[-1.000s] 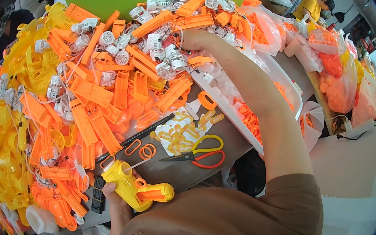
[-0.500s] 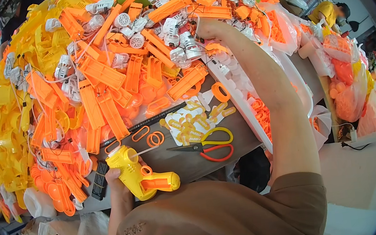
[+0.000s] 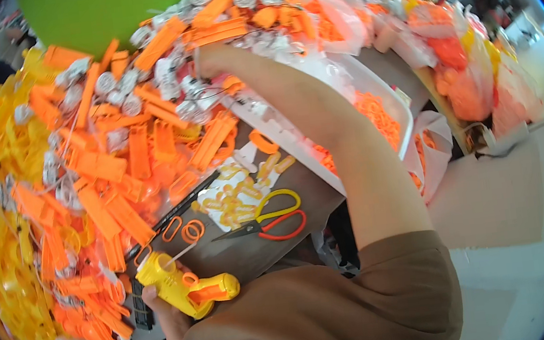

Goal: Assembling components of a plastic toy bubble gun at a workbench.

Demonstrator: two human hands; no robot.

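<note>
Yellow and orange, the toy gun (image 3: 188, 289) sat in the clamped fingers of your left hand (image 3: 166, 310). White parts (image 3: 194, 111) lay near your right hand (image 3: 212, 62), its fingertips too hidden to tell apart or together.

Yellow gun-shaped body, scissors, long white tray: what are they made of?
Yellow gun-shaped body: likely rigid molded plastic, semi-gloss; even color, soft highlights.
Scissors: blades probably metal, dark and dull; red and yellow handles look smooth, maybe plastic or plastic-coated.
White tray: probably plastic, smooth; thin, plain white walls.
</note>
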